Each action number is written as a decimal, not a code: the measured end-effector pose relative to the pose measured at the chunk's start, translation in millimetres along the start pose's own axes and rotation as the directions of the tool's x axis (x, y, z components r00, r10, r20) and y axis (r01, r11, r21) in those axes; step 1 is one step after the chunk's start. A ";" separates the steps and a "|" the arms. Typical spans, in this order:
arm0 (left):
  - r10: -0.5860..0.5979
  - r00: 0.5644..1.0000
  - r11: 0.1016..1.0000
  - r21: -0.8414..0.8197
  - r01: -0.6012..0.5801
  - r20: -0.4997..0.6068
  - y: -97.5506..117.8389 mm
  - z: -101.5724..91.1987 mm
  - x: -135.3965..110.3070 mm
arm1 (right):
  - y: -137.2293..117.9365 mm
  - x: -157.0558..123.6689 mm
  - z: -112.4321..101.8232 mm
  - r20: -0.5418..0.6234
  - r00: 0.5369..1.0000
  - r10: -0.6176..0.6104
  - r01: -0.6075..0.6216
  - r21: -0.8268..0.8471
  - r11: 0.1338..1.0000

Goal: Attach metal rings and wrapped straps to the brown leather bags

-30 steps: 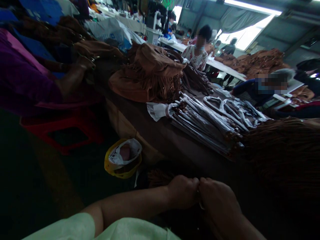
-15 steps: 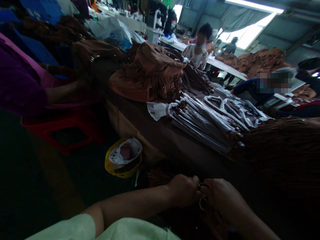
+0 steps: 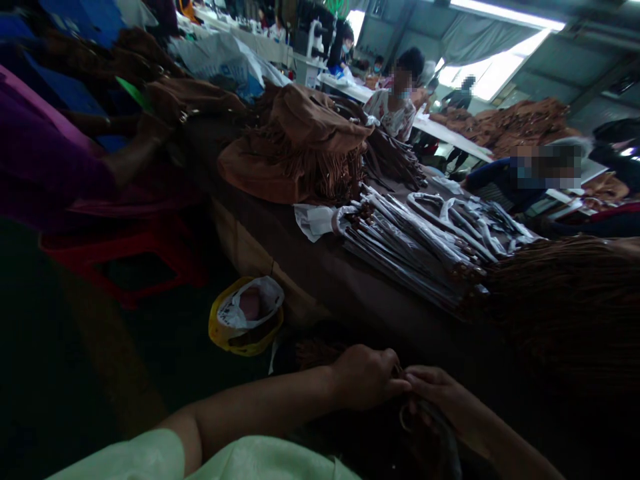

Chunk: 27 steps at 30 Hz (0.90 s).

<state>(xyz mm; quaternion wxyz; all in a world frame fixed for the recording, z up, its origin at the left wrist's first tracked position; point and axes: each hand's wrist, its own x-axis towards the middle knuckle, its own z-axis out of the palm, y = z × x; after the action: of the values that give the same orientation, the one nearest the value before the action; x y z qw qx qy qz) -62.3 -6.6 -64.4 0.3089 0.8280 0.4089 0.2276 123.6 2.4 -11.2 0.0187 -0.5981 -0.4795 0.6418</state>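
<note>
On the far left I see one arm [image 3: 125, 163] in a purple sleeve. It belongs to another person, and it reaches to the brown stuff at the far end of the table [image 3: 320, 273]. Below it stands one red stool [image 3: 125, 257]. Near the table's edge sits one yellow bag [image 3: 245, 319] with white plastic inside.

Farther back on the table is a heap of brown bags [image 3: 300, 143] with stringy edges. They lie on top of each other, so I cannot count them. Just right of the heap lies one white paper [image 3: 311, 221]. Next to it is a bundle of wrapped straps [image 3: 410, 250], too many to count.

Near me, low in the middle, are my two hands. My left hand [image 3: 367, 385] is curled up tight like a fist and pinches the top end of one strap [image 3: 445, 437]. One small round ring [image 3: 404, 418] hangs just under my fingertips. The strap is dark and thin, and it runs down to the right. My right hand [image 3: 437, 393] has its fingers bent close on that strap, touching the left hand's fingers. It is dim there, so the ring's color is hard to tell.

On the far right lies one big dark brown fringe [image 3: 565, 307].
</note>
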 end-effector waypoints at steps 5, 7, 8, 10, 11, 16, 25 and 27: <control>0.036 0.999 0.999 -0.034 -0.036 -0.001 -1.7 -2.2 -1.6 | -12.5 -13.2 6.1 -0.138 0.951 -0.277 0.223 -0.317 0.922; 0.109 0.994 0.993 -0.040 -0.108 0.013 2.4 -5.3 -2.8 | -12.2 -13.2 -3.0 -0.042 0.976 -0.213 0.202 -0.183 0.962; 0.149 0.988 0.988 -0.034 -0.148 0.028 4.8 -7.0 -3.2 | -10.7 -12.2 -8.1 0.023 0.985 -0.174 0.175 -0.103 0.979; 0.206 0.977 0.979 -0.004 -0.206 0.061 9.1 -9.8 -3.5 | -6.6 -9.1 -16.5 0.137 0.982 -0.133 0.131 0.021 0.991; 0.222 0.972 0.975 0.014 -0.224 0.074 10.5 -10.4 -3.5 | -4.6 -7.4 -19.3 0.170 0.976 -0.134 0.126 0.059 0.990; 0.246 0.968 0.961 0.113 -0.251 0.051 8.8 -6.1 -3.7 | 2.3 1.0 -22.7 0.200 0.967 -0.156 0.133 0.120 0.984; 0.178 0.982 0.945 0.268 -0.189 0.066 6.4 13.1 -4.2 | 3.5 -7.1 0.0 -0.117 0.987 -0.113 0.043 -0.482 0.875; 0.186 0.980 0.946 0.257 -0.197 0.068 5.9 16.4 -2.3 | -5.1 -18.6 10.1 -0.268 0.924 -0.274 -0.006 -0.725 0.689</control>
<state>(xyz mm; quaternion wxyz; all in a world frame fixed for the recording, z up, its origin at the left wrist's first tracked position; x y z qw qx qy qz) -50.1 -16.6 -72.1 0.1818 0.9021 0.3462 0.1826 118.1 -12.0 4.3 -0.0806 -0.6264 -0.7219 0.2830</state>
